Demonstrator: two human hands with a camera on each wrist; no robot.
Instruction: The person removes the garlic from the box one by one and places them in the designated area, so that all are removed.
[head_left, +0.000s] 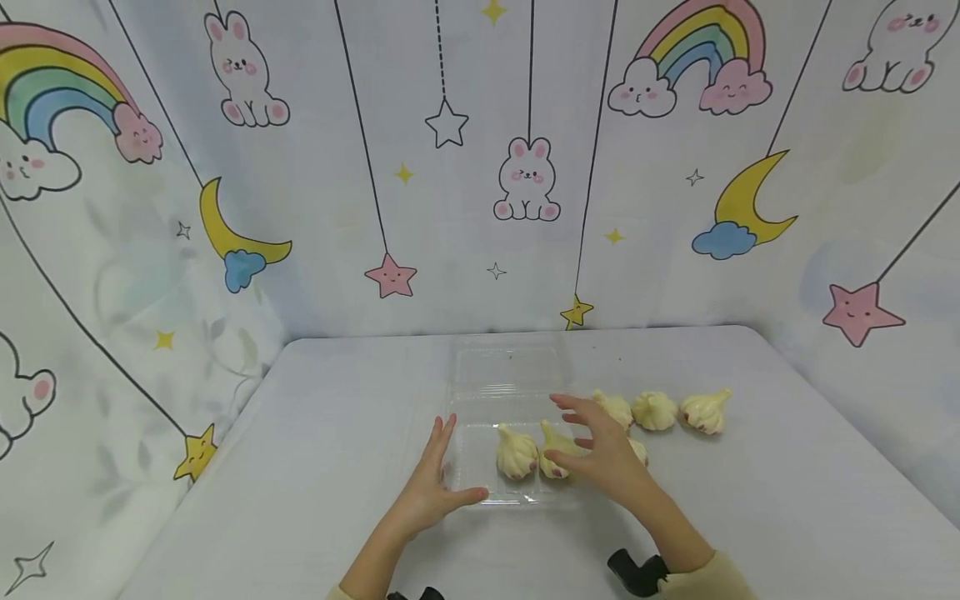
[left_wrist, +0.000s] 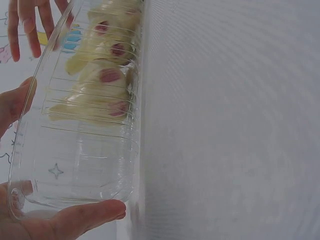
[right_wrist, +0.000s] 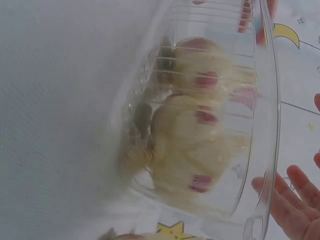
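A clear plastic clamshell box lies with its lid folded back. Two garlic bulbs stand in its lower half, a left bulb and a right bulb. At the box's left front corner my left hand touches the side, fingers stretched along it. Its thumb lies straight against the front wall. Over the box's right side hovers my right hand, fingers spread and thumb in front of the right bulb. In the right wrist view its fingers are apart from the garlic.
Right of the box, more garlic bulbs sit on the white table, including a middle bulb and a far right bulb. Another bulb shows partly behind my right hand. A patterned curtain hangs behind the table.
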